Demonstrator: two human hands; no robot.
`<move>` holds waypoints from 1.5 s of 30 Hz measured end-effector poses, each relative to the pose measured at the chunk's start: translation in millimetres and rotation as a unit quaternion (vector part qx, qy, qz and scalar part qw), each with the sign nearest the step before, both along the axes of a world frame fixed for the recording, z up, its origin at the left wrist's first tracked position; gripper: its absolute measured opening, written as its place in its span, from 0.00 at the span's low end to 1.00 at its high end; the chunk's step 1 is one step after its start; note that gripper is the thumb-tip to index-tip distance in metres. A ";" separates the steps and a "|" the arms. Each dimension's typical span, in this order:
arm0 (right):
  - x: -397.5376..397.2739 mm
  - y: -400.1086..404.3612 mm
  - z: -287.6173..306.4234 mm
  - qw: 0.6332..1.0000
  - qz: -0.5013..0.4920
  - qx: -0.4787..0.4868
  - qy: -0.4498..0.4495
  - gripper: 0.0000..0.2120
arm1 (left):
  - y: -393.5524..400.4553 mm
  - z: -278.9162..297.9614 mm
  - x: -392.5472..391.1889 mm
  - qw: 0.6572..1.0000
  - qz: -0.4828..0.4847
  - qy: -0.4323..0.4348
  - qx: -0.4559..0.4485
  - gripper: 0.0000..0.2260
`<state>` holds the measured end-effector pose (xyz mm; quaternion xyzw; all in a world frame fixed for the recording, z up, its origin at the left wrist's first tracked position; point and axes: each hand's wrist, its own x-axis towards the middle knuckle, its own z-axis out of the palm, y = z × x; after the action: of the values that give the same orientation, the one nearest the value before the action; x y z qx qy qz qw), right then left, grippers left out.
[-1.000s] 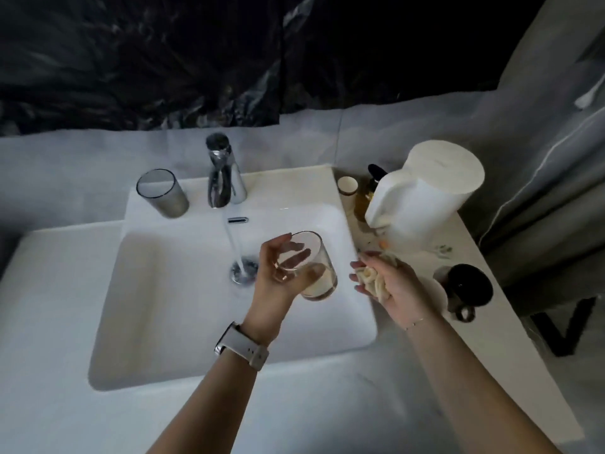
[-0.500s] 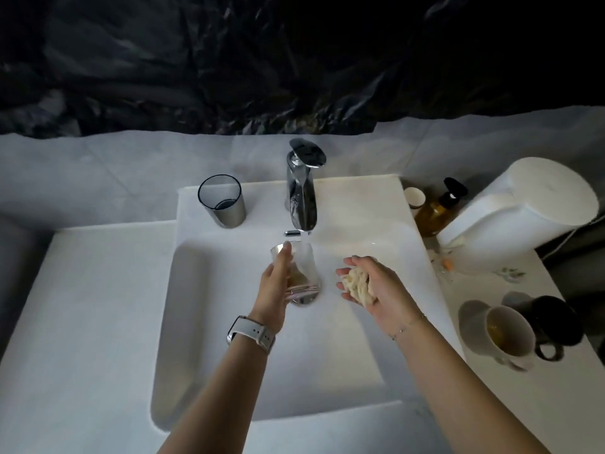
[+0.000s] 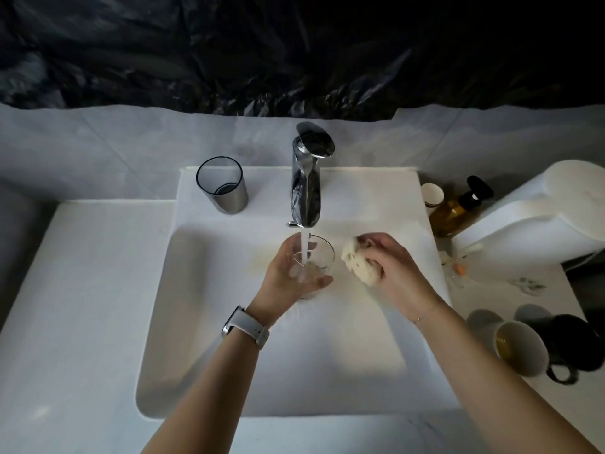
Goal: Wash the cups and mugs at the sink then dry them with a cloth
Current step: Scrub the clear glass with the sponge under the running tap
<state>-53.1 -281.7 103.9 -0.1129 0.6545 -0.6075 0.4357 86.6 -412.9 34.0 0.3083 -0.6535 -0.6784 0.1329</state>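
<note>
The left hand's fingers curled round the clear glass, thumb on the near side, holding it upright beneath the tap so the stream of water fell straight into it. A second before, that glass had been tilted off to one side of the stream with pale liquid in its base; it had since been brought under the flow and stood nearly clear, so rinsing appeared under way and scrubbing likely next. The right hand's fingers were bunched tight on a pale sponge, which had shifted in from the basin's right side to just beside the glass, not touching it. Outward, the left hand sat over the middle of the sink, watch on the wrist, forearm angling in from below; the right hand was turned palm-down, its forearm crossing the right rim. A white mug and a dark mug waited unwashed on the counter, a grey tumbler behind the basin.
</note>
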 end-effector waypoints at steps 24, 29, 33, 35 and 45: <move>52.1 -58.2 -27.5 0.996 0.041 0.057 0.056 0.07 | -6.3 18.7 22.6 0.974 0.144 0.044 0.172 0.26; 45.0 -45.0 -19.2 0.949 0.117 0.086 0.280 0.16 | -7.9 25.0 15.2 0.958 0.173 0.005 0.227 0.28; 27.3 -40.0 -20.1 0.957 0.178 0.038 0.224 0.09 | -8.7 29.0 8.4 0.967 0.129 -0.061 0.212 0.27; 14.3 -42.2 -21.6 0.953 0.204 0.038 0.222 0.07 | -7.4 34.3 3.7 0.970 0.107 -0.069 0.205 0.27; 14.3 -54.7 -30.8 0.971 0.220 0.050 -0.075 0.13 | 4.8 34.9 -1.6 0.981 0.124 -0.033 0.147 0.24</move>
<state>-38.8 -336.4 73.1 -0.1864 0.6089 -0.4699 0.6113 85.0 -408.1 68.9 0.4260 -0.5070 -0.7347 0.1475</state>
